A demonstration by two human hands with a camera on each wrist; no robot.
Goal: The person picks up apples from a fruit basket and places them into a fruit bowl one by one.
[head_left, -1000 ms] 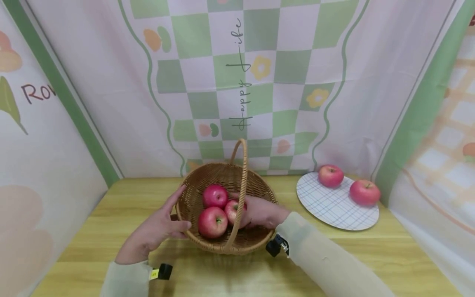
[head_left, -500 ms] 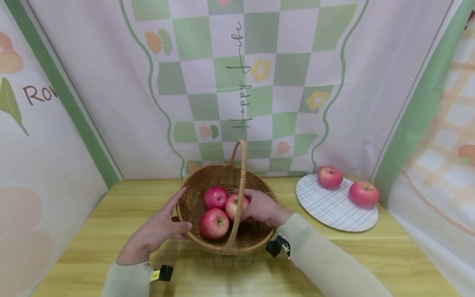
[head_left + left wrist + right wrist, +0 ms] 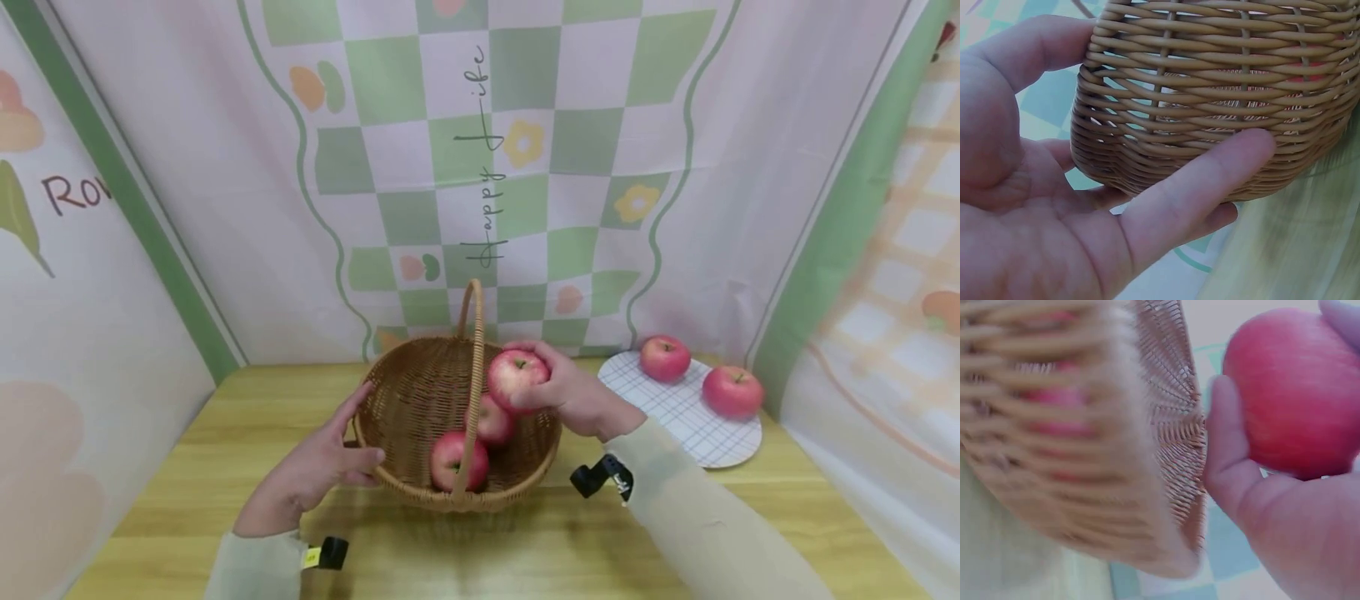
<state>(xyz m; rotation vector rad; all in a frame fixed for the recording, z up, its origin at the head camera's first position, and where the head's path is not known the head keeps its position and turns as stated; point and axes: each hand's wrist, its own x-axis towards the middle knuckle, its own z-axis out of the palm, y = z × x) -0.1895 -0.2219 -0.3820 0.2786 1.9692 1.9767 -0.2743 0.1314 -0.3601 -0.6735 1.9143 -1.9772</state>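
My right hand (image 3: 573, 398) holds a red apple (image 3: 517, 377) at the right rim of the wicker basket (image 3: 405, 400), thumb and fingers around its sides. In the right wrist view this held apple (image 3: 1297, 394) is beside the basket wall (image 3: 1085, 506). Two more apples lie in the basket, one red apple (image 3: 491, 421) behind and another red apple (image 3: 452, 460) nearer the front, partly hidden by the arched handle (image 3: 477, 358). My left hand (image 3: 322, 467) rests on the basket's left side with spread, fairly straight fingers. The left wrist view shows its thumb (image 3: 1191, 194) along the weave.
An oval checked plate (image 3: 675, 417) lies at the right of the wooden table (image 3: 225, 467), bearing one apple (image 3: 665, 358) at its back and another apple (image 3: 732, 392) at its right. A patterned curtain (image 3: 517, 208) hangs behind the basket.
My right hand has lifted one apple from inside the basket up and right to the rim. The two apples left inside have shifted right. My left hand stays at the basket.
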